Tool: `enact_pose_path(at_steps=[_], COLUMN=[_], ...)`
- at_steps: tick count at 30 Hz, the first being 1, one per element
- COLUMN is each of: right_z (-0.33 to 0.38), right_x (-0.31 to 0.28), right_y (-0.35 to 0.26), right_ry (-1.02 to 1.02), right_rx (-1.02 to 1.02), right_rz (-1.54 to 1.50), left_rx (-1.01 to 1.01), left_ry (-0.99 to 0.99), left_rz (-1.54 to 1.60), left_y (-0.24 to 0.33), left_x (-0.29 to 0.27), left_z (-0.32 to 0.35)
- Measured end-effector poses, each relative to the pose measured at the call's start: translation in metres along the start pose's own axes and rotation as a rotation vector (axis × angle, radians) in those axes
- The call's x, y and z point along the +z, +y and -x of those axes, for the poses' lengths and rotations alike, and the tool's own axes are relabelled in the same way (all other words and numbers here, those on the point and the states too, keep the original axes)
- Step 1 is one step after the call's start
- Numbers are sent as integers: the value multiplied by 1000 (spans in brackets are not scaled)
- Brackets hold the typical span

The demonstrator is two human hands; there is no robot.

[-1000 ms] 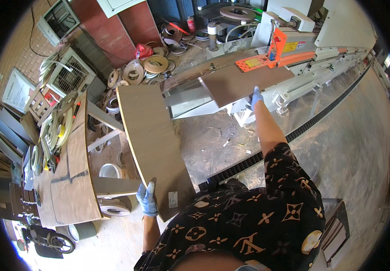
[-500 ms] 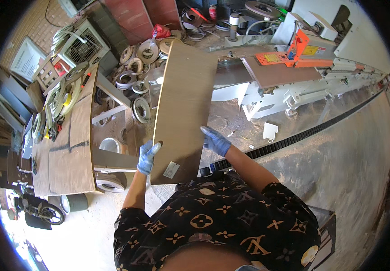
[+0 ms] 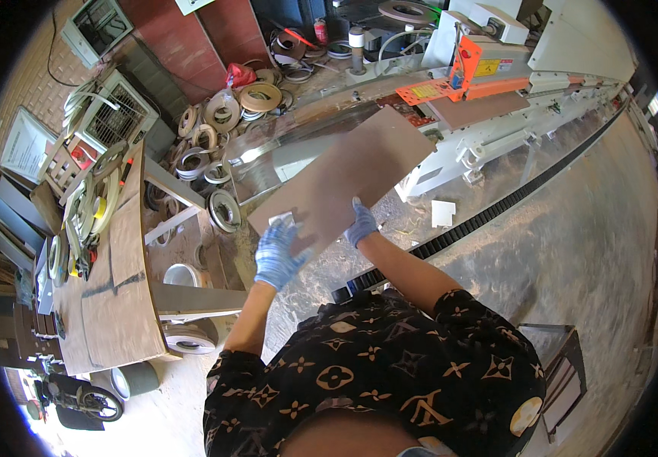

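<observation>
A flat brown board (image 3: 359,171) lies slanted in front of me, its far end at the bed of the edge banding machine (image 3: 481,76). My right hand (image 3: 361,222), in a blue-grey glove, grips the board's near edge, thumb on the upper face and fingers hidden beneath. Over the board's near left end is my left hand (image 3: 277,255), gloved in blue and white, fingers spread against the face. It partly covers a white label (image 3: 283,219) there.
Rolls of edging tape (image 3: 222,110) are heaped on the floor at the far left. A wooden table (image 3: 119,305) with more coiled strips stands at my left. A black ribbed track (image 3: 489,207) crosses the floor on the right, beside a white offcut (image 3: 443,214).
The board has swung clockwise, its far end moving right toward the machine. My left hand has let go of the left edge and now lies spread on the face; my right still grips.
</observation>
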State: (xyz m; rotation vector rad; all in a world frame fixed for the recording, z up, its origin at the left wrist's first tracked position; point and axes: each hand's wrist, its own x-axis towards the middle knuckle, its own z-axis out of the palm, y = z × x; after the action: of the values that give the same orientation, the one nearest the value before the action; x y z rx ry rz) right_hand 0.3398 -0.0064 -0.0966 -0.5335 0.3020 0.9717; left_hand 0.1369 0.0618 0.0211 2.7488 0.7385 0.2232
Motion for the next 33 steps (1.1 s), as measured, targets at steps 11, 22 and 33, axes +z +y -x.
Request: enact_pose_path(at_steps=[11,22,33], right_z=[-90,98,321], right_x=[60,-31,-250], right_y=[-83,-174,-150], right_ry=[90,-347,439], right_rx=[8,75,52], right_rz=[0,210,272], left_rx=[163,47,-62], left_ry=[-43,-172,-206], left_rz=[-526,-525,-564], left_y=[24,78,119], left_x=[61,71,75], left_z=[-141,-226,-245])
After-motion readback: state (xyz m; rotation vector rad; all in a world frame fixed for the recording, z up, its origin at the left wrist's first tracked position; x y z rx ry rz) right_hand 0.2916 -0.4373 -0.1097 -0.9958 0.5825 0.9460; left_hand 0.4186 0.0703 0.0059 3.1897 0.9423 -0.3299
